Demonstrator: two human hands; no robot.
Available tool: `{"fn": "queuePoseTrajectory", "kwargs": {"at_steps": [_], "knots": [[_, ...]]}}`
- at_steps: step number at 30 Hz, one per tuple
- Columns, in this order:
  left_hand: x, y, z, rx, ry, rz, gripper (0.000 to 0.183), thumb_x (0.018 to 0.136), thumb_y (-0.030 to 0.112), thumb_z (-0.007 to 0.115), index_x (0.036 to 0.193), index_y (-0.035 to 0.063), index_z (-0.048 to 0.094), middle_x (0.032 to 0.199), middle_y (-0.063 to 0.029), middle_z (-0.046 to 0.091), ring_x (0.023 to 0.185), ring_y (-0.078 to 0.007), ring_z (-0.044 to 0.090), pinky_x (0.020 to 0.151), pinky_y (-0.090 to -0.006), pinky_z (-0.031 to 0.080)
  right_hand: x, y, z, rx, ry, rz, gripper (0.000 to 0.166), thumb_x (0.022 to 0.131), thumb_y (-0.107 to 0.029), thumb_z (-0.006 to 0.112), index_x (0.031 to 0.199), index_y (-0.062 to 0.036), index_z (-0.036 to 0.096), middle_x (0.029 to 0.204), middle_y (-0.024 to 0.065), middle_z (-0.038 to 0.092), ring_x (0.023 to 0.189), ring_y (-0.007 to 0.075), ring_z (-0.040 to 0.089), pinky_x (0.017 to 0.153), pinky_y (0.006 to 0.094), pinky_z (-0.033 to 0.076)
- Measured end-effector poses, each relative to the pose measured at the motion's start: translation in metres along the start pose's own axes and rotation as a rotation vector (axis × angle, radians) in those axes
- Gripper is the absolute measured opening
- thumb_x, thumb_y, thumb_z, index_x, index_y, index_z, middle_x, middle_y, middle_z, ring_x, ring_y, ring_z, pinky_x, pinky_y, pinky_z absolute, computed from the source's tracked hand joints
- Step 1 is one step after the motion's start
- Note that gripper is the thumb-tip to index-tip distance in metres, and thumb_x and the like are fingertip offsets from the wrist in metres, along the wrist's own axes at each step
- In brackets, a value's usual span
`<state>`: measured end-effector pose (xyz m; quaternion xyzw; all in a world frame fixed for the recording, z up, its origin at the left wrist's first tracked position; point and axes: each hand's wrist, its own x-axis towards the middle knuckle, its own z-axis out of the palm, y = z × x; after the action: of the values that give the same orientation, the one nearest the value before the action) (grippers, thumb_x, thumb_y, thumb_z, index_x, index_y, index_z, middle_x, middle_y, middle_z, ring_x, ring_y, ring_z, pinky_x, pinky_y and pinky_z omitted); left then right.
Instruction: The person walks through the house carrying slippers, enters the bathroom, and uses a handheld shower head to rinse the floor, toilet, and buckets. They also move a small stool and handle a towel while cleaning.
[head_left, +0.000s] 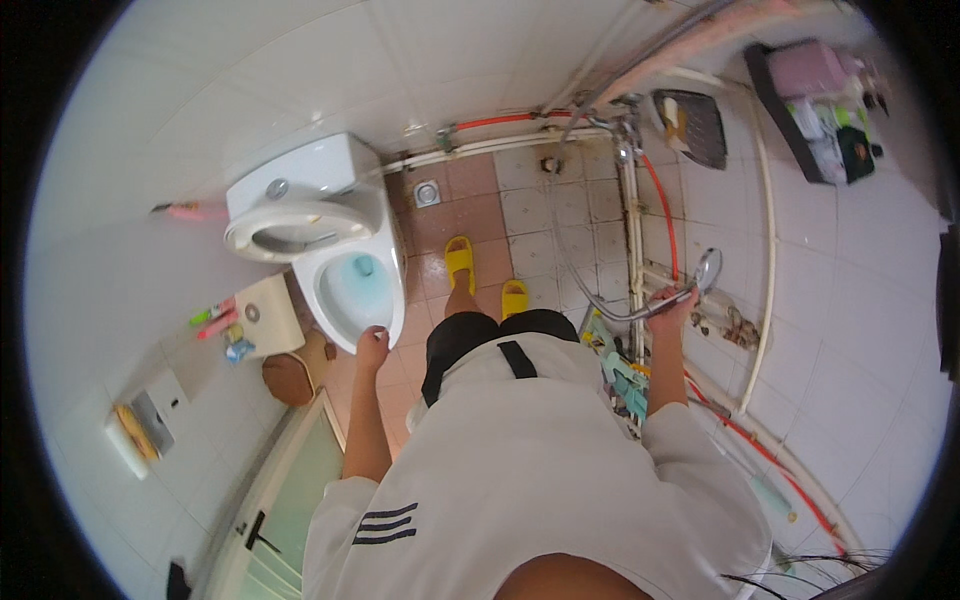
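My right hand (670, 309) is closed around the handle of a chrome handheld shower head (707, 271), near the right wall. Its metal hose (559, 225) hangs in a loop and runs up past the mixer tap (624, 135). Over the front rim of a white toilet (397, 300) is my left hand (373, 346), fingers curled; whether it holds anything small cannot be told. Bluish water shows in the bowl, and the toilet seat (238, 238) is raised against the tank.
A beige box (262, 315) and brown bin (287, 379) stand left of the toilet. Pipes, a black wall tray (709, 127) and a loaded shelf (780, 112) line the right wall. A rack of green items (626, 382) stands by my right arm. A floor drain (427, 193) lies ahead.
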<state>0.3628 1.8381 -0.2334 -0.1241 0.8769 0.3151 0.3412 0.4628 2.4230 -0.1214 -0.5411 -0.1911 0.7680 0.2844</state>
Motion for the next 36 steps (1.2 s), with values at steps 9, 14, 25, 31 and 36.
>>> {"fn": "queuePoseTrajectory", "kwargs": {"at_steps": [9, 14, 25, 31, 36], "knots": [[0.008, 0.206, -0.108, 0.443, 0.267, 0.504, 0.029, 0.081, 0.015, 0.055, 0.108, 0.0055, 0.055, 0.071, -0.0151, 0.059, 0.066, -0.0314, 0.057, 0.062, -0.0408, 0.044, -0.04, -0.014, -0.026, 0.024, 0.116, -0.06, 0.042, 0.079, -0.055, 0.051, 0.069, -0.0148, 0.044, 0.052, -0.0033, 0.04, 0.044, 0.0098, 0.039, 0.044, 0.0233, 0.036], [-0.008, 0.3, -0.119, 0.439, 0.332, 0.75, 0.029, 0.083, 0.015, 0.054, 0.111, 0.0056, 0.054, 0.066, -0.0131, 0.056, 0.06, -0.0263, 0.055, 0.058, -0.0366, 0.044, -0.049, -0.021, -0.066, 0.084, 0.147, -0.101, 0.043, 0.078, -0.056, 0.051, 0.069, -0.0145, 0.044, 0.052, -0.0034, 0.039, 0.045, 0.0097, 0.038, 0.045, 0.0242, 0.034], [-0.129, 0.415, -0.07, 0.412, -0.553, 0.715, 0.045, 0.082, 0.022, 0.057, 0.119, -0.0011, 0.046, 0.086, -0.0137, 0.061, 0.079, -0.0223, 0.058, 0.073, -0.0318, 0.046, -0.078, -0.019, -0.175, 0.3, 0.266, -0.195, 0.034, 0.079, -0.042, 0.058, 0.066, -0.0148, 0.043, 0.05, -0.0036, 0.035, 0.045, 0.0104, 0.036, 0.044, 0.0252, 0.033], [-0.074, 0.408, -0.004, 0.042, -0.704, 0.352, 0.056, 0.08, 0.035, 0.058, 0.122, -0.0006, 0.044, 0.094, -0.016, 0.061, 0.089, -0.0251, 0.058, 0.08, -0.0357, 0.044, -0.084, -0.003, -0.232, 0.604, 0.419, -0.228, 0.026, 0.079, -0.031, 0.059, 0.067, -0.0152, 0.042, 0.049, -0.0029, 0.038, 0.043, 0.0107, 0.039, 0.043, 0.0262, 0.036], [-0.088, 0.4, 0.061, 1.227, -0.384, 0.772, 0.051, 0.081, 0.035, 0.058, 0.117, 0.0012, 0.048, 0.091, -0.0171, 0.062, 0.088, -0.0305, 0.059, 0.076, -0.0403, 0.044, -0.101, 0.029, -0.291, 1.006, 0.643, -0.218, 0.026, 0.079, -0.022, 0.056, 0.061, -0.0153, 0.039, 0.048, -0.0021, 0.039, 0.043, 0.0117, 0.04, 0.045, 0.0278, 0.04]]}}
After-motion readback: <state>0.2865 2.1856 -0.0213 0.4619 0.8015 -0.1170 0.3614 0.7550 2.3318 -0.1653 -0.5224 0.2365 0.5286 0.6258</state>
